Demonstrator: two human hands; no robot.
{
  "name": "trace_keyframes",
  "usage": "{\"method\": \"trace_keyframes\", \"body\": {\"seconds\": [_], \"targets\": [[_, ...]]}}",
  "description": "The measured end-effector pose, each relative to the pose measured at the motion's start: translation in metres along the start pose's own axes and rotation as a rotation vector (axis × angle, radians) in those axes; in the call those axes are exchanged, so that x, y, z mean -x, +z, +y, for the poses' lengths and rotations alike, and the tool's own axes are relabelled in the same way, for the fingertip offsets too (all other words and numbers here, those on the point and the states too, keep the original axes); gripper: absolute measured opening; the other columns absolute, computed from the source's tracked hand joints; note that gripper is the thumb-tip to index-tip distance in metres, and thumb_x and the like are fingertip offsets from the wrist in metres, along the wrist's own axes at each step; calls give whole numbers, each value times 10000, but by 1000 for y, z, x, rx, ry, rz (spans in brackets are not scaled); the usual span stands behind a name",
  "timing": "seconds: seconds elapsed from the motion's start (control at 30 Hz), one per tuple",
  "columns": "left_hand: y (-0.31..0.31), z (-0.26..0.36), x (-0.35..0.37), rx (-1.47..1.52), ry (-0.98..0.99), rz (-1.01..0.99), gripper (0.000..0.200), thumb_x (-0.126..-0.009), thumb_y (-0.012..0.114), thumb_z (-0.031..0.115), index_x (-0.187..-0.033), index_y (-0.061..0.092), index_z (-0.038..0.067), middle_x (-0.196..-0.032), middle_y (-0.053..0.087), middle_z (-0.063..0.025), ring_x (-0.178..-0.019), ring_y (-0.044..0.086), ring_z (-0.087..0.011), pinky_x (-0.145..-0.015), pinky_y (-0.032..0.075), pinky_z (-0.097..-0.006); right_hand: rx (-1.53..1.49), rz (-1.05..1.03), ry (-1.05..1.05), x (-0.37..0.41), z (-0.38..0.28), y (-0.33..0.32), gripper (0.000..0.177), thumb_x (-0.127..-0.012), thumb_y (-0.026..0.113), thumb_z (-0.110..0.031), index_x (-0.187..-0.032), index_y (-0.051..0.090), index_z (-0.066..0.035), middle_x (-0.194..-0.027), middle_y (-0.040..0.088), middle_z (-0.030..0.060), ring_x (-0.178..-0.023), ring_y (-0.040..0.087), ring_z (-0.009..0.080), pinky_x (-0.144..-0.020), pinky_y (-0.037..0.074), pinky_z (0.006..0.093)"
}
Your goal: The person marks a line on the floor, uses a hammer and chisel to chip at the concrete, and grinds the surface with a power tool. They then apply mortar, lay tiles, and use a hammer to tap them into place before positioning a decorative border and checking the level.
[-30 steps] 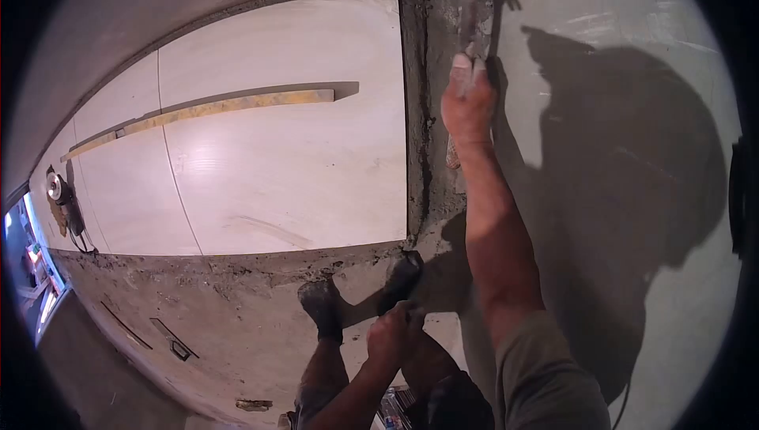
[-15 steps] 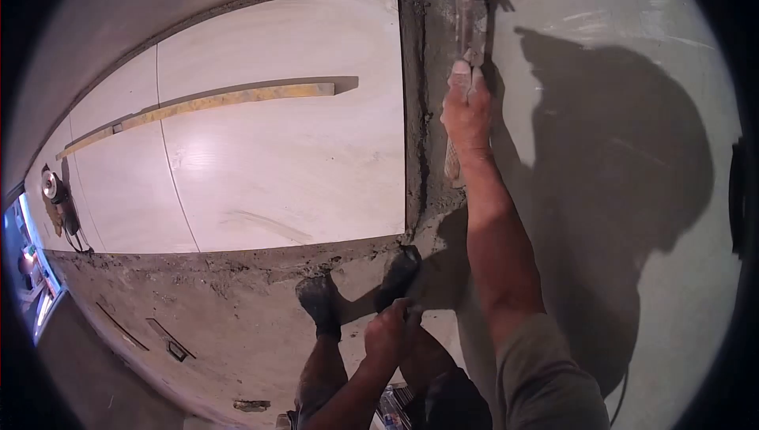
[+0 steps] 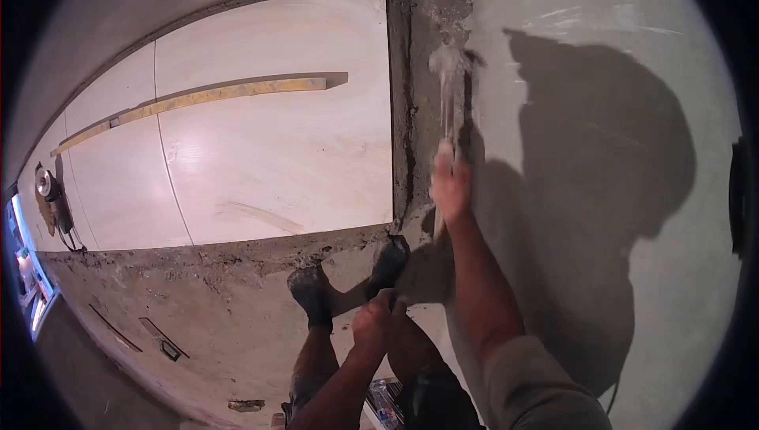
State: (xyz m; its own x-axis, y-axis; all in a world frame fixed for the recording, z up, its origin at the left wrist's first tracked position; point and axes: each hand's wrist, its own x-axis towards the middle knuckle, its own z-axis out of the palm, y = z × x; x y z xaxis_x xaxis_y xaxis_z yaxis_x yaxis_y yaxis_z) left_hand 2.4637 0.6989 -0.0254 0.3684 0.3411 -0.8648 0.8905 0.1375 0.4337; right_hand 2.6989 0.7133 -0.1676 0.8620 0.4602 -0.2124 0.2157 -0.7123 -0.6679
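Note:
My right hand (image 3: 451, 189) is wrapped around the handle of a hammer (image 3: 448, 74), which has a whitish, crusted head and is smeared by motion. Its head is over the rough grey mortar strip (image 3: 425, 126) between the large white tiles (image 3: 277, 161) and the wall at right. In front of my knee my left hand (image 3: 373, 326) is closed; whatever it may hold is hidden. My shoes (image 3: 389, 262) are beside the tiles' near edge.
A long yellowish bar (image 3: 229, 96) lies across the tiles. An angle grinder (image 3: 51, 193) sits at their far left. On the rough floor are a dark flat tool (image 3: 168, 347) and a broken chunk (image 3: 246, 405). The grey wall (image 3: 672, 311) rises at right, shadowed.
My right hand and the hammer have come down toward me along the mortar strip. My left hand stays closed by the knee. The whole view has shifted slightly.

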Motion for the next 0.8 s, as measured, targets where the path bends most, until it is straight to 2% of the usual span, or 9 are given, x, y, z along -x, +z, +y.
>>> {"method": "trace_keyframes", "body": {"seconds": [0.07, 0.1, 0.23, 0.3, 0.4, 0.5, 0.57, 0.7, 0.8], "targets": [[5, -7, 2, -4, 31, 31, 362, -819, 568, 378, -1040, 600, 93, -867, 640, -195, -836, 627, -343, -739, 483, -427, 157, -86, 51, 51, 49, -16, 383, -919, 437, -326, -970, 552, 36, -903, 571, 303, -899, 527, 463, -762, 429, 472], [7, -11, 4, -11, 55, 64, 365, -817, 570, 377, -1043, 596, 90, -863, 639, -199, -832, 628, -345, -735, 483, -429, 482, -122, -152, 78, 64, -32, 393, -915, 441, -343, -968, 553, 30, -910, 571, 300, -914, 524, 459, -767, 427, 471], [0, -28, 15, -93, 71, 109, 338, -818, 566, 339, -1027, 602, 75, -860, 640, -199, -827, 620, -363, -737, 482, -431, 235, -392, 341, 175, 24, -103, 440, -899, 445, -400, -1018, 551, 10, -936, 560, 317, -939, 516, 469, -788, 412, 497], [-3, -47, 14, 38, -6, 103, 295, -832, 534, 297, -1011, 608, 76, -832, 654, -173, -805, 623, -376, -727, 488, -431, 397, -493, 585, 217, -5, -131, 476, -891, 436, -440, -998, 549, 10, -924, 576, 302, -917, 526, 479, -776, 418, 508], [-10, -94, 19, 159, -139, -3, 295, -839, 511, 275, -1002, 611, 50, -826, 658, -163, -827, 627, -355, -751, 481, -412, 458, -480, 516, 310, 19, -174, 517, -882, 426, -476, -977, 559, 15, -914, 596, 281, -899, 555, 460, -761, 439, 495], [-63, -96, 47, 234, -103, 117, 350, -855, 496, 311, -1076, 598, 59, -790, 660, -132, -811, 644, -277, -753, 471, -367, 521, -746, 551, 357, -21, -206, 532, -874, 435, -483, -973, 566, 23, -909, 609, 272, -904, 579, 430, -773, 452, 478], [-119, -100, 61, 49, -30, 56, 383, -858, 495, 329, -1129, 586, 75, -782, 661, -113, -791, 641, -244, -735, 469, -360, 526, -795, 926, 362, -83, -222, 496, -853, 482, -457, -986, 566, 13, -912, 614, 253, -893, 597, 391, -772, 460, 461], [-237, -70, 115, -257, -144, 205, 400, -842, 498, 341, -1150, 590, 103, -818, 665, -122, -844, 634, -269, -740, 466, -391, 427, -780, 1007, 437, -103, -233, 539, -850, 488, -480, -997, 567, 33, -958, 607, 260, -955, 584, 383, -815, 452, 456], [-281, -127, 109, -477, 25, 256, 381, -830, 506, 332, -1102, 614, 88, -838, 663, -149, -841, 632, -306, -737, 467, -418, 350, -781, 970, 457, -123, -234, 534, -839, 515, -463, -1018, 544, 39, -973, 603, 257, -968, 579, 385, -830, 452, 455]]}}
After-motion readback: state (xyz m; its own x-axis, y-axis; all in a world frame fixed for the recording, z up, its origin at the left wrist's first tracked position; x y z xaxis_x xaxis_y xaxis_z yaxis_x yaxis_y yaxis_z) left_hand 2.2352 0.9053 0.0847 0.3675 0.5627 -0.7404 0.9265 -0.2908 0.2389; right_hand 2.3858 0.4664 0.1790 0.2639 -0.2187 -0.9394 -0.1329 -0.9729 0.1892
